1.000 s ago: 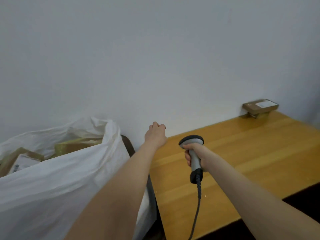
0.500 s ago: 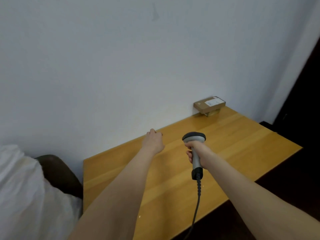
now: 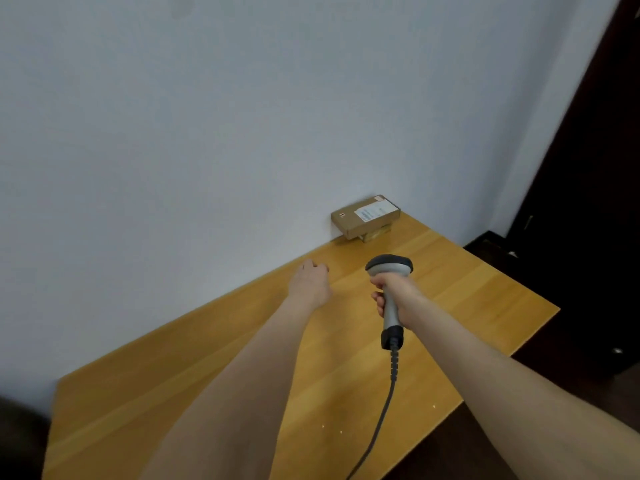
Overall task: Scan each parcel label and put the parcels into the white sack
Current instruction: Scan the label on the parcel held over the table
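A brown cardboard parcel (image 3: 365, 215) with a white label lies at the far corner of the wooden table (image 3: 485, 292), against the wall, on top of a smaller parcel (image 3: 375, 234). My right hand (image 3: 394, 295) grips the handle of a grey barcode scanner (image 3: 389, 266), its head pointing toward the parcels. My left hand (image 3: 310, 282) reaches forward over the table, empty, fingers loosely curled, short of the parcel. The white sack is out of view.
A white wall runs along the table's far side. The scanner's cable (image 3: 379, 420) trails back toward me across the table. A dark doorway and floor (image 3: 588, 254) lie to the right beyond the table's edge.
The view has swung right: the white sack has left the frame and the parcels have come nearer the centre. Both hands have advanced toward the parcels.
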